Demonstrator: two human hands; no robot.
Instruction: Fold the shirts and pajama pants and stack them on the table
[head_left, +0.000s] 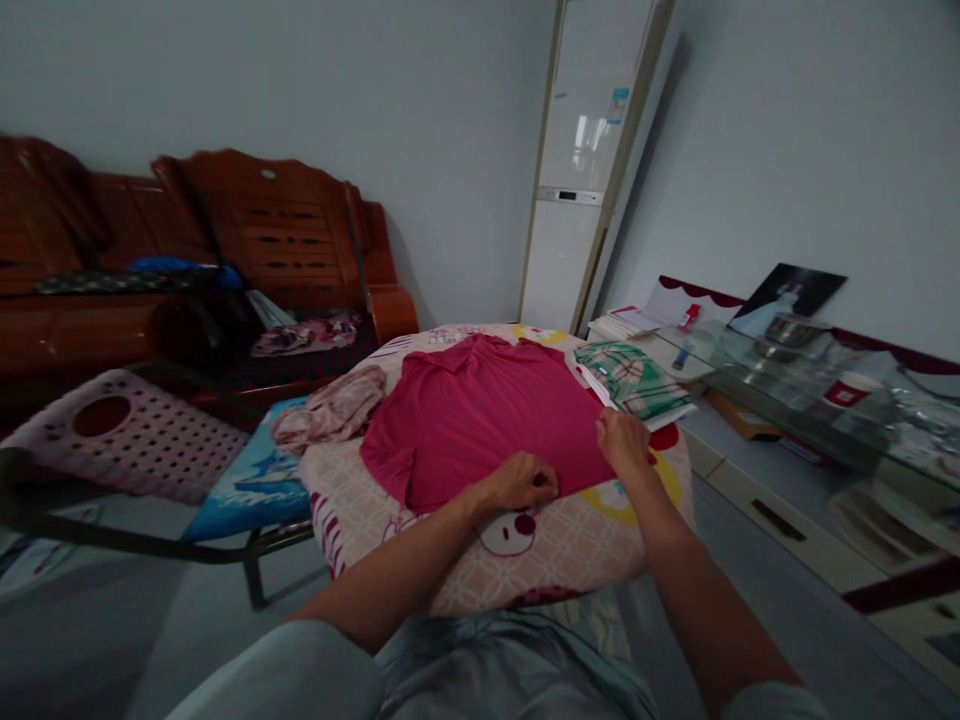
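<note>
A magenta shirt (pixel 480 410) lies spread flat on a round table covered with a pink patterned cloth (pixel 540 550). My left hand (pixel 521 482) grips the shirt's near hem, fingers curled on the fabric. My right hand (pixel 622 442) pinches the hem's right corner. A crumpled pinkish garment (pixel 334 410) lies at the table's left edge. Folded green-and-white clothes (pixel 634 380) sit at the table's right, just beyond my right hand.
A wooden sofa (pixel 225 240) with clutter stands at the back left. A pink perforated stool (pixel 120 430) and a blue cushion (pixel 251 475) are to the left. A tall white air conditioner (pixel 581 170) stands in the corner. A glass-topped cabinet (pixel 810 390) runs along the right.
</note>
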